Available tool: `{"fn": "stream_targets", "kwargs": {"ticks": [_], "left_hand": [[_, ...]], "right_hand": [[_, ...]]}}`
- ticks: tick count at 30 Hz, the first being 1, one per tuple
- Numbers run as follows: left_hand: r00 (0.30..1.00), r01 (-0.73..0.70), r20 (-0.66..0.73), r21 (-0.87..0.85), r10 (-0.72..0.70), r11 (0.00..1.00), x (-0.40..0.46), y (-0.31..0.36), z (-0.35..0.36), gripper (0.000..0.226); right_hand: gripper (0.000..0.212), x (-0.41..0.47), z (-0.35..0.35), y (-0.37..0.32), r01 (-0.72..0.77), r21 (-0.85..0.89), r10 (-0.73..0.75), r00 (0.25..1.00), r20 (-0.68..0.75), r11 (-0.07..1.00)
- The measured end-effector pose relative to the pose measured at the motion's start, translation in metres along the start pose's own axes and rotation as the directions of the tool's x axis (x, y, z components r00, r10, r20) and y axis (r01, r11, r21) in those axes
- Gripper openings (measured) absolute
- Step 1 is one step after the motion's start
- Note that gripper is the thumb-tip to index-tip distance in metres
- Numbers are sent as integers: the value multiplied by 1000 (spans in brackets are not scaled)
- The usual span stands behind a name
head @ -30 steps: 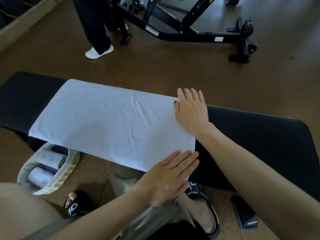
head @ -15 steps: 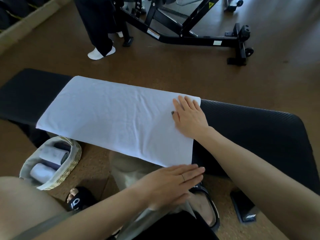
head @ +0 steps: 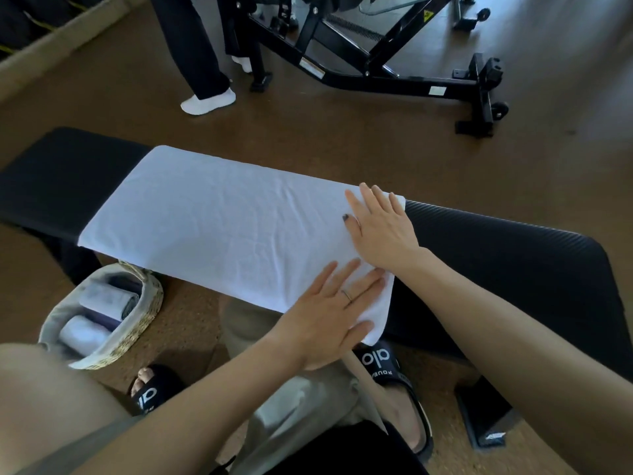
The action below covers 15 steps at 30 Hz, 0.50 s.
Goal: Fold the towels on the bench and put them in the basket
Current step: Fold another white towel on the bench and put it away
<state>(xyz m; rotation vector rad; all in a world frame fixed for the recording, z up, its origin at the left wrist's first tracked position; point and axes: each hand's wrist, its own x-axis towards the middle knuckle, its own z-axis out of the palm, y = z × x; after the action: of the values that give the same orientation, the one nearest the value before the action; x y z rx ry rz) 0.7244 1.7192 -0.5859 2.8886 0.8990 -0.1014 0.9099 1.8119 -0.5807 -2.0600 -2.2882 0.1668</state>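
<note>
A white towel [head: 219, 231] lies spread flat across the black padded bench [head: 507, 269], its near edge hanging slightly over the front. My right hand [head: 380, 228] rests flat, fingers apart, on the towel's far right corner. My left hand [head: 329, 313] lies flat with spread fingers on the towel's near right corner. Neither hand grips the cloth. On the floor at the lower left stands a woven basket [head: 144, 323] with a grey liner, holding two rolled white towels [head: 102, 296].
Another person's dark trouser legs and white shoes [head: 209, 101] stand beyond the bench. A black exercise machine frame [head: 404, 77] sits on the brown floor behind. My feet in black slides [head: 380, 365] are under the bench, and a dark phone [head: 486, 423] lies on the floor at right.
My left hand has moved from below the towel's edge up onto its near right corner. My right hand has stayed pressed at the far right corner.
</note>
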Motion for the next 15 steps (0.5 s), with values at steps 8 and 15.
{"fn": "stream_targets", "kwargs": {"ticks": [8, 15], "left_hand": [[958, 157, -214, -172, -193, 972, -15, -59, -22, 57], [745, 667, 63, -86, -664, 740, -29, -145, -11, 80]], "right_hand": [[66, -4, -5, -15, -54, 14, 55, 996, -74, 998], [62, 2, 17, -123, 107, 107, -109, 994, 8, 989]]}}
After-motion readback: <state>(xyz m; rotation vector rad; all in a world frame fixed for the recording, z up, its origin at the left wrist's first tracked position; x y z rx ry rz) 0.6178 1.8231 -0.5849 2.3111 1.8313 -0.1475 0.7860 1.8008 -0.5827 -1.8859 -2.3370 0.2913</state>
